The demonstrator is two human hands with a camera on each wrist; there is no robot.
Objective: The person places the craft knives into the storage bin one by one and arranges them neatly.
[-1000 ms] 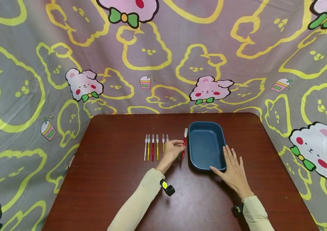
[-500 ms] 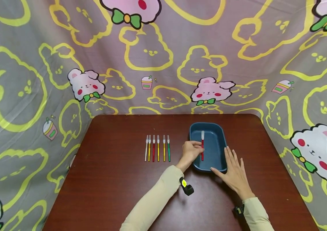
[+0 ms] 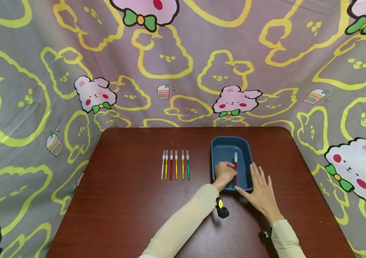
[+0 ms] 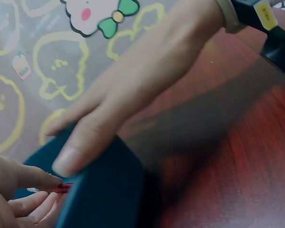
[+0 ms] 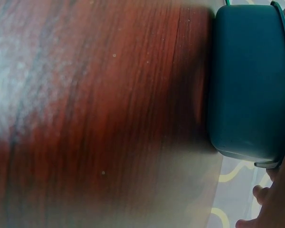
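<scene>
Inside the blue rectangular tray (image 3: 226, 148), my left hand (image 3: 224, 172) pinches a slim red craft knife (image 3: 235, 177) with a whitish cap, the capped end pointing away from me. In the left wrist view the thumb and fingers close round the red handle (image 4: 61, 186), partly behind the tray wall (image 4: 109, 190). My right hand (image 3: 262, 190) rests along the tray's right side, fingers straight, thumb at the near rim. The right wrist view shows the tray's outer wall (image 5: 251, 80) with this hand's fingers at its edge.
Left of the tray, several similar capped knives lie side by side, from a silver one (image 3: 162, 170) to a green one (image 3: 188, 170), with yellow and red between. The brown wooden table (image 3: 121, 200) meets a cartoon-print curtain (image 3: 183, 64) at the back and sides.
My left hand has carried the red craft knife rightward from beside the tray, over its left rim, and down into it. The right hand has stayed on the tray.
</scene>
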